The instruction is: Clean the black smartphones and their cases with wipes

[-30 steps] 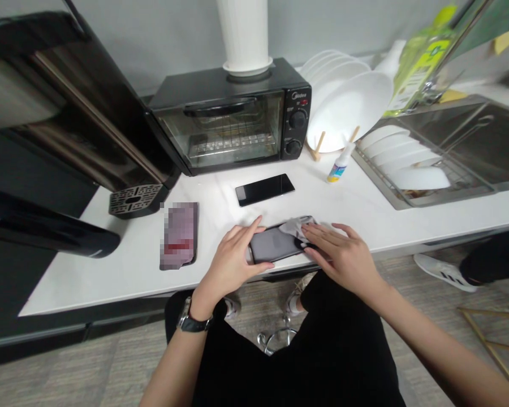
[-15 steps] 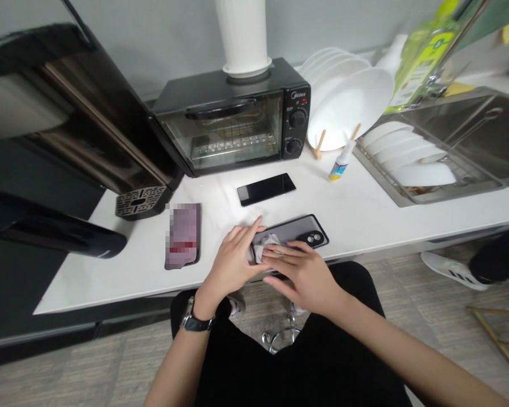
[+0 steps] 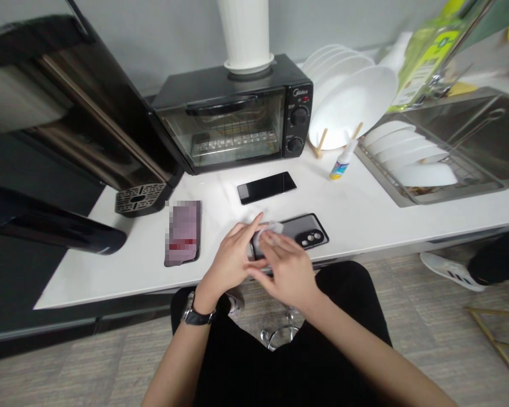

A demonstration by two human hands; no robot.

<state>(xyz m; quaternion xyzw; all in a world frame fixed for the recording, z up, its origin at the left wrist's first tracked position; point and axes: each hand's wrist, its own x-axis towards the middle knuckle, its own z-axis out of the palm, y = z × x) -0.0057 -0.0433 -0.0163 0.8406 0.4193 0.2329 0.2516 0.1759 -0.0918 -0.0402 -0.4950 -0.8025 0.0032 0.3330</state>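
Note:
A grey see-through phone case (image 3: pixel 297 227) with a black rim and camera holes lies on the white counter near its front edge. My left hand (image 3: pixel 231 257) grips the left end of the case, thumb at the near side and fingers at the far side. Under the fingertips of my right hand (image 3: pixel 286 265), a crumpled white tissue (image 3: pixel 275 227) is pressed against the case; part of it is hidden. Behind the case lies a phone (image 3: pixel 267 187) with a dark screen. To the left is a purple thing with a blurred-out surface (image 3: pixel 184 226).
A toaster oven (image 3: pixel 233 121) carrying a white pot (image 3: pixel 246 34) stands at the back. Beside it are upright plates (image 3: pixel 352 107) and a small spray bottle (image 3: pixel 340 163). A sink (image 3: pixel 462 121) is at right, a black machine (image 3: pixel 139 198) at left. Another person's shoe (image 3: pixel 452 271) shows below.
My right hand has moved left and slightly away from me over the case, taking the tissue toward the far rim. My left hand stays at the case's left end.

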